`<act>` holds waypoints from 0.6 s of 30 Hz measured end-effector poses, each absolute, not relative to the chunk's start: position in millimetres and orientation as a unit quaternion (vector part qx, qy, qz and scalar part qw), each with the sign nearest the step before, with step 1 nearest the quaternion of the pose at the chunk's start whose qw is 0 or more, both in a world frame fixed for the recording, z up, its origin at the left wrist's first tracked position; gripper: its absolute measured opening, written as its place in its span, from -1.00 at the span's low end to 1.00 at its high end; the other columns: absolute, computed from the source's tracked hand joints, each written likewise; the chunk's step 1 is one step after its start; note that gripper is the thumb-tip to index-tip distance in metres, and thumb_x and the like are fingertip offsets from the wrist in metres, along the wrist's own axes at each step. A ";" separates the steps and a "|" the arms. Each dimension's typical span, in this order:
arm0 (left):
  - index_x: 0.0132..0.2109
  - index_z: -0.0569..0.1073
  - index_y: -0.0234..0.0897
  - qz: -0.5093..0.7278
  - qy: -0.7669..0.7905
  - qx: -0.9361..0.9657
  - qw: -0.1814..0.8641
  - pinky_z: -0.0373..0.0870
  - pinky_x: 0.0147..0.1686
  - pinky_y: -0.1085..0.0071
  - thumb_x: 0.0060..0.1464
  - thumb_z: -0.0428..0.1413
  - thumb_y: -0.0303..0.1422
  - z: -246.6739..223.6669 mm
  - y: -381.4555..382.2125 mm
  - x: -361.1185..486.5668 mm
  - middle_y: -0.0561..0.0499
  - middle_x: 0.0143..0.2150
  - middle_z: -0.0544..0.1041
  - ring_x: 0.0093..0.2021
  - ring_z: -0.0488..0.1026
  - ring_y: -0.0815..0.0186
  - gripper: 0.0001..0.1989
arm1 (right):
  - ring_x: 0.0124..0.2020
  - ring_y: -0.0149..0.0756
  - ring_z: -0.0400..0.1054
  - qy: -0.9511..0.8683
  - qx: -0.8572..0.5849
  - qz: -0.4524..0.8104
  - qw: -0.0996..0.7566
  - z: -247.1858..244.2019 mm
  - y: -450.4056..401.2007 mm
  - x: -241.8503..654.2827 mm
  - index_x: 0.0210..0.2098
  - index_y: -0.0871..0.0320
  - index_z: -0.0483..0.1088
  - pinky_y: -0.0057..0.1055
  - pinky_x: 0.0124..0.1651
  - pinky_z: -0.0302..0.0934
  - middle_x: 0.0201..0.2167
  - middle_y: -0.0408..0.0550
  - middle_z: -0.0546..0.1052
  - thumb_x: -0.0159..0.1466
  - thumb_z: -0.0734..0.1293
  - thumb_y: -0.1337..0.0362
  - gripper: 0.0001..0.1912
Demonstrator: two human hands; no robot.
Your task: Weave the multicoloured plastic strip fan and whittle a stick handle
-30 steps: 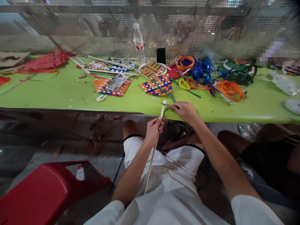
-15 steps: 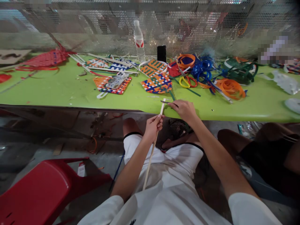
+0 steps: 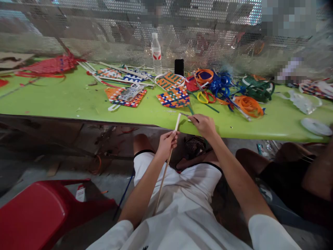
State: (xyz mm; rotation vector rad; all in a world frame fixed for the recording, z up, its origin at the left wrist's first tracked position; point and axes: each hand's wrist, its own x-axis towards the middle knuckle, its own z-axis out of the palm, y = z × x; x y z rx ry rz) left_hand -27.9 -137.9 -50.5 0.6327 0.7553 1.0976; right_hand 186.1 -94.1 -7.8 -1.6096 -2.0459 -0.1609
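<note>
My left hand (image 3: pixel 168 143) is closed around a long pale strip (image 3: pixel 177 122), which slants from the table edge down toward my lap. In my right hand (image 3: pixel 203 124) is a small thin blade (image 3: pixel 184 114), pinched between the fingers, its tip by the strip's upper end. Just beyond lies a woven multicolour piece (image 3: pixel 173 97) with a green strip (image 3: pixel 190 109) sticking out of it. Another woven piece (image 3: pixel 139 100) to the left carries a phone in a patterned case (image 3: pixel 132 92).
Along the green table (image 3: pixel 65 100) stand a bottle (image 3: pixel 156 55) and a black phone (image 3: pixel 179 67). Scissors (image 3: pixel 206 97), orange coils (image 3: pixel 249 106) and a white roll (image 3: pixel 316 126) lie right. A red chair (image 3: pixel 33 211) is at lower left; another person's legs (image 3: pixel 286 170) are at right.
The view has tilted slightly up and turned right. The blade in my right hand has shifted a little relative to the strip's upper end; both hands keep their holds.
</note>
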 end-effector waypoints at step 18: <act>-0.26 0.60 -0.45 0.471 0.325 0.281 0.771 -0.17 -0.68 0.67 -0.13 0.48 -0.22 -52.1 -132.2 -31.8 0.15 -0.49 0.30 -0.63 0.02 0.66 -0.60 | -0.36 -0.26 0.41 -0.758 -0.612 -0.036 0.221 -4.6 -94.2 181.2 -0.32 0.11 0.61 -0.34 -0.38 -0.13 -0.32 -0.01 0.65 0.50 0.14 -0.15 -0.39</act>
